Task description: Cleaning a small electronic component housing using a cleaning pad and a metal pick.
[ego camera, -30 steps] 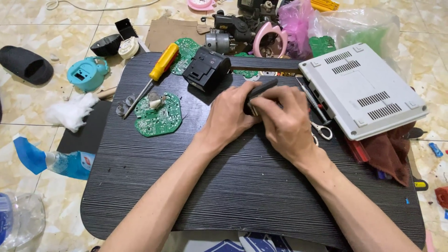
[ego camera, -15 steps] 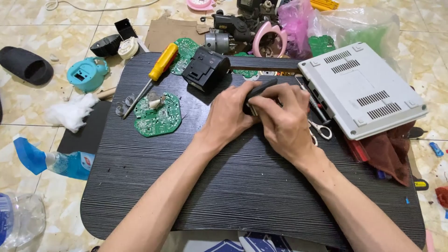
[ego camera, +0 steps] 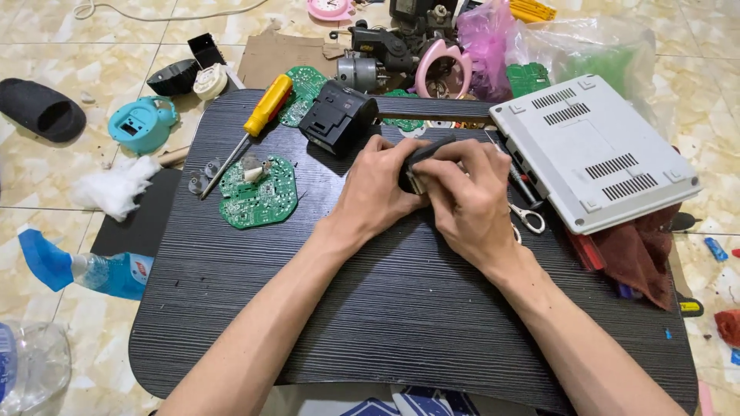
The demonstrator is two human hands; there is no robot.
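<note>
Left hand: the left hand (ego camera: 379, 189) lay palm-down on the dark wood-grain surface (ego camera: 401, 308), fingers curled and clamped around the small black plastic part (ego camera: 422, 158).
Right hand: the right hand (ego camera: 466, 202) pressed against it from the right, fingers closed on the same part.
Part: just right of the black box-shaped plastic housing (ego camera: 338, 117).
Bottle: a blue plastic spray bottle (ego camera: 108, 273) with a label lay on the floor, far left of that housing.

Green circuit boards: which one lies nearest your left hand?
The round green board with a white part on it, left of the left hand. The other boards lie farther back near the black box.
</note>
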